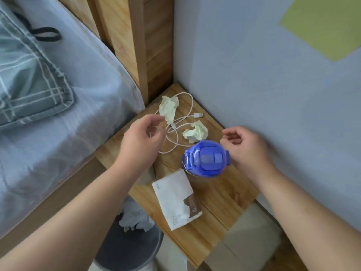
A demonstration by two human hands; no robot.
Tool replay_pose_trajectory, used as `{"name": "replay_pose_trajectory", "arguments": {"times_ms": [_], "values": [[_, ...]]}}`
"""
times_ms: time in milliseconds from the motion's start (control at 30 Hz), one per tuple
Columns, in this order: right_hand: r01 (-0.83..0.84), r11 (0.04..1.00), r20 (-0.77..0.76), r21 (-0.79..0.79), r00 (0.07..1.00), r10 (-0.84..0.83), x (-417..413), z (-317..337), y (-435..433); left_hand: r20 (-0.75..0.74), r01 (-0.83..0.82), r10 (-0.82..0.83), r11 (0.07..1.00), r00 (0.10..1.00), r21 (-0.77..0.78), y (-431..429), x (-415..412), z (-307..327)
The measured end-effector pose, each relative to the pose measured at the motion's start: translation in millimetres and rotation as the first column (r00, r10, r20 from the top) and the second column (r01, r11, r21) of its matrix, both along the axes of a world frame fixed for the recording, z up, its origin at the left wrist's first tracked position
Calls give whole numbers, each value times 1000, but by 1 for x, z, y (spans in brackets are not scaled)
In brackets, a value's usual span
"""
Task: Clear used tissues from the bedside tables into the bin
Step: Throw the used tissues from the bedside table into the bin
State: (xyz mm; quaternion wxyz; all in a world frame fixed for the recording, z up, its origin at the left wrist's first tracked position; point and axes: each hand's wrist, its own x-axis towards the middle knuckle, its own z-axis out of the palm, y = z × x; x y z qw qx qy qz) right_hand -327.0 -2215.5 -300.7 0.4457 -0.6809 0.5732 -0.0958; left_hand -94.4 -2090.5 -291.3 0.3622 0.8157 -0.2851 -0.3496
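Far tissue: a crumpled, pale yellow-green wad [168,109] at the back of the desk [214,202], lying over a loop of the white USB cable [190,106].
Near tissue: a second wad of the same colour [196,132], between the cable and the blue bottle [207,158] and just beside the bottle's lid.
Left hand: hovers [139,142] with fingers loosely curled and empty, its fingertips close to the far tissue, apparently lined up to pick it off the cable.
Right hand: relaxed [247,147], gripping nothing, beside the bottle and near the second wad, likely reaching round it.
Bin: dark grey [134,249], on the floor between desk and bed [58,133], with white crumpled paper already inside; both desk tissues have yet to go in.
Tissue pack: white [173,196], lying flat at the desk's front.
Risk: lifting the far wad may drag the cable along.
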Motion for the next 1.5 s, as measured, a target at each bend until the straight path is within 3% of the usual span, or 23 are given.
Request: {"name": "replay_pose_trajectory", "arguments": {"times_ms": [133, 300, 400, 500, 600, 800, 967, 1067, 1233, 1367, 1500], "values": [[-125, 990, -29, -63, 992, 124, 22, -14, -18, 174, 68, -75, 996, 982, 50, -26, 8, -14], [-454, 884, -98, -115, 891, 444, 43, -26, -23, 434, 211, -264, 963, 861, 167, -50, 10, -28], [-516, 852, -62, -87, 857, 512, 47, -32, -23, 474, 259, -361, 928, 804, 268, -56, 7, -38], [-513, 855, -82, -81, 858, 507, 49, -33, -24, 454, 283, -380, 921, 806, 268, -60, 7, -46], [-436, 898, -92, -53, 898, 431, 44, -33, -22, 418, 275, -350, 933, 838, 231, -65, 8, -49], [-53, 989, -14, -140, 999, 52, 19, -30, -4, 357, 176, -206, 978, 911, 114, -61, 8, -34], [121, 992, 139, -44, 984, -114, -11, -19, 26, 285, 123, -131, 991, 950, 46, -27, 2, -13], [234, 972, 153, -20, 962, -228, -20, -10, 41, 223, 63, -64, 998, 973, 11, 1, -4, -1], [359, 932, 88, -46, 931, -354, -61, 11, 99, 89, -60, 66, 996, 994, -64, 75, -21, 23], [412, 908, 60, 79, 907, -417, -93, 30, 178, -4, -153, 153, 987, 988, -47, 157, -38, 34], [308, 940, 54, 145, 946, -318, -90, 50, 263, -65, -209, 206, 977, 976, -41, 244, -47, 36]]}}
